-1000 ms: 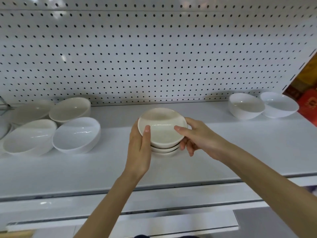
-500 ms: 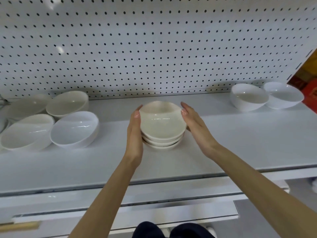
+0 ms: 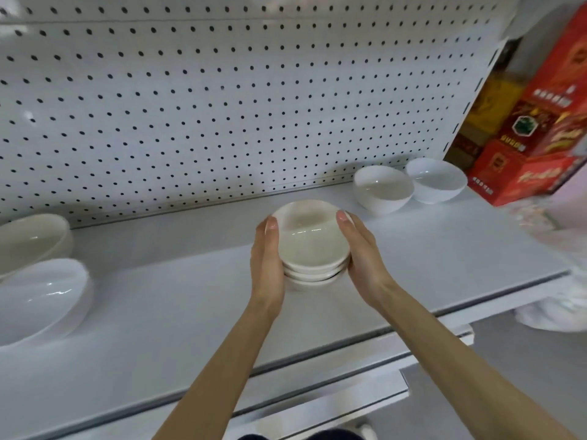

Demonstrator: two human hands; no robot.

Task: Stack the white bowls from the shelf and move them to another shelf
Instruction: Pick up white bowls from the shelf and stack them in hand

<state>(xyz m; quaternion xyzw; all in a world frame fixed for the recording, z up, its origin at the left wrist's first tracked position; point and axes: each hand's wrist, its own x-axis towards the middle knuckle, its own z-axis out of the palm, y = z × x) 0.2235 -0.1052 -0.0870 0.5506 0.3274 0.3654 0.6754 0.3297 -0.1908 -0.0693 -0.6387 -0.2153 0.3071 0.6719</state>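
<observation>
Head camera view: a stack of shallow white bowls sits on a white shelf, pressed between two bare hands. Left hand cups its left side and right hand its right, fingers flat against the rims. Three glossy, nested bowls show.

Bright, even overhead light; shadows soft and faint. Small glare streaks on the near-left white bowl and the stacked bowls. Wide-angle bend curves the pegboard and shelf edges. Motion blur smears the red boxes far right.
</observation>
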